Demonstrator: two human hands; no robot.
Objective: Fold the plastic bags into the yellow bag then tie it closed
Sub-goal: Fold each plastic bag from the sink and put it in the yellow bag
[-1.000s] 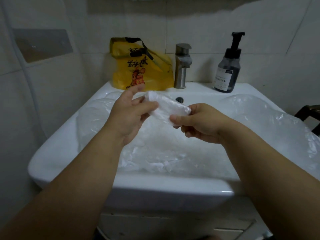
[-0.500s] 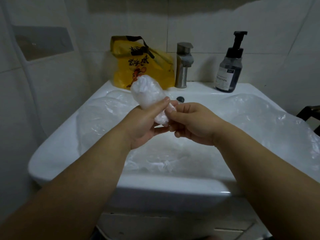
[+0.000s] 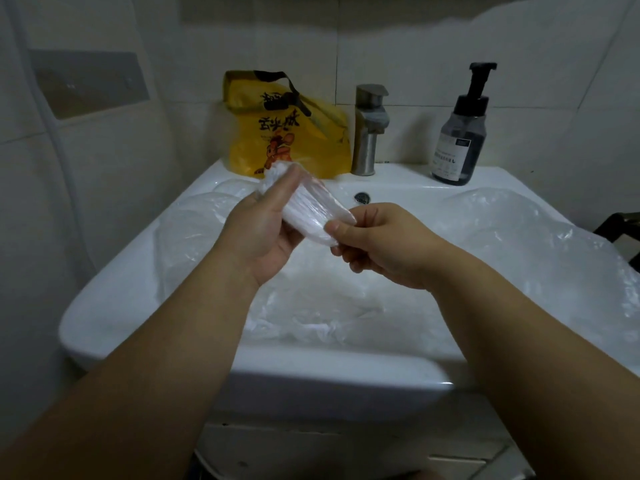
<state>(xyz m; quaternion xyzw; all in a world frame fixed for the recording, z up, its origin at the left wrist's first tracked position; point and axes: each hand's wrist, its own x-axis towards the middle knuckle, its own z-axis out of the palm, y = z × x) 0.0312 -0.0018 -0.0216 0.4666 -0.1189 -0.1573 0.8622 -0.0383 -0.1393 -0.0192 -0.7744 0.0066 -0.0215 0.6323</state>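
Nearest me, the white sink (image 3: 311, 375) held loose clear bags (image 3: 311, 306) spread across its basin. Above them I had the left hand (image 3: 263, 233) curled round a folded clear bag (image 3: 311, 213), while the right hand (image 3: 381, 247) pinched its near end between thumb and fingers. Behind, the yellow bag (image 3: 287, 133) stood on the sink's back ledge against the wall, just left of the tap (image 3: 369, 129); a pump bottle (image 3: 457, 140) stood right of it.
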